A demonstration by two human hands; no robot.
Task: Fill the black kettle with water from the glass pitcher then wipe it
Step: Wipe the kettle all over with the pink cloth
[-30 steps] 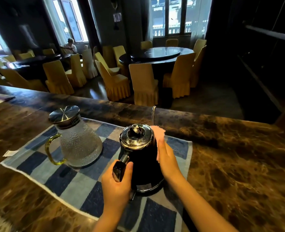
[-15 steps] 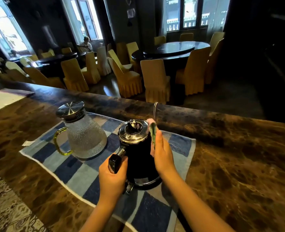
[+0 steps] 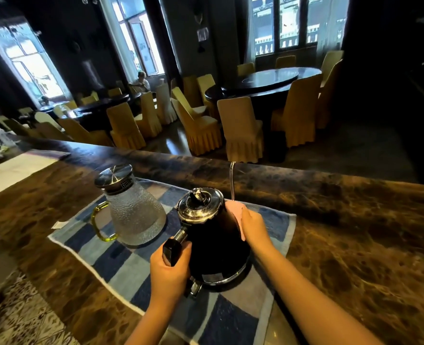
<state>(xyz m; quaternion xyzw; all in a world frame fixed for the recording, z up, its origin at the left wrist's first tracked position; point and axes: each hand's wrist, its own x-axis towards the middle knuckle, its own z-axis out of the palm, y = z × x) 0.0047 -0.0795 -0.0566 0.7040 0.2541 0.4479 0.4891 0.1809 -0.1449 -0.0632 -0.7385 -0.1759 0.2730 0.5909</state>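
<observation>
The black kettle [image 3: 214, 245] with a shiny metal lid stands on a blue checked mat [image 3: 235, 317] on the marble counter. Its thin spout rises behind it. My left hand [image 3: 169, 272] grips the kettle's black handle at the near left. My right hand [image 3: 254, 226] presses a pink cloth [image 3: 234, 210] against the kettle's right side, just under the lid. The glass pitcher [image 3: 133, 210], with a metal lid and yellow handle, stands on the mat to the left of the kettle, apart from both hands.
The brown marble counter [image 3: 355, 245] stretches left and right, with a raised ledge behind the mat. A pale striped cloth [image 3: 19, 168] lies far left. Beyond the counter are round dark tables and yellow-covered chairs [image 3: 243, 130]. Patterned floor shows at bottom left.
My right hand with the cloth has slid along the kettle's right side, and the cloth's pink side now shows. My left hand keeps its hold on the handle. The view has tilted up slightly.
</observation>
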